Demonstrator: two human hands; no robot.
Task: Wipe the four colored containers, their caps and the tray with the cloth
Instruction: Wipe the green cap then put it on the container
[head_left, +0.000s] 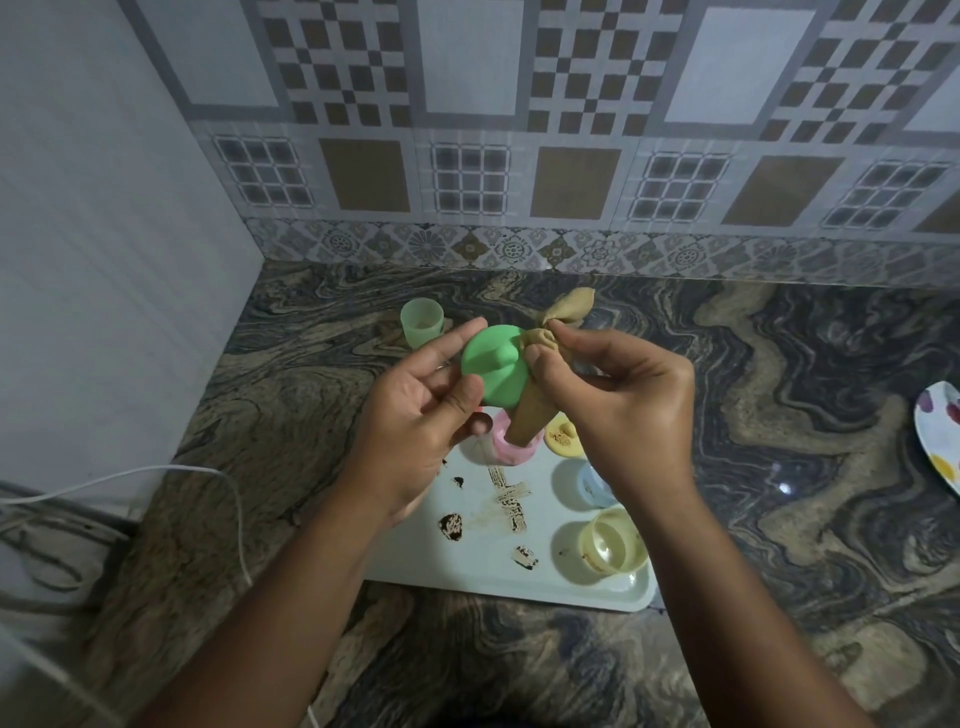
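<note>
- Cap-wiping step, above the far edge of the tray (467, 574): grips the green cap (491, 371) in the left hand (421, 415), thumb and fingers curled round its rim, index finger stretched along the top.
- Pinches the tan cloth (540, 340) in the right hand (618, 410), thumb and fingertips closed tight on a bunched fold. Presses it to the cap's right edge, loose tail hanging toward the tray.
- Beyond the tray's far left corner, on the counter: green container (422, 322), upright, open.
- On the tray: pink container (511, 453) at the far edge, yellow cap (566, 440) just beside it, blue container (597, 486) nearer, yellow container (615, 540) tipped over near the right corner. Brown smears across the tray's left half.
- Probably early in the job. Next move likely calls for turning the cap under the cloth, then setting it down off the tray, clear of the smears.
</note>
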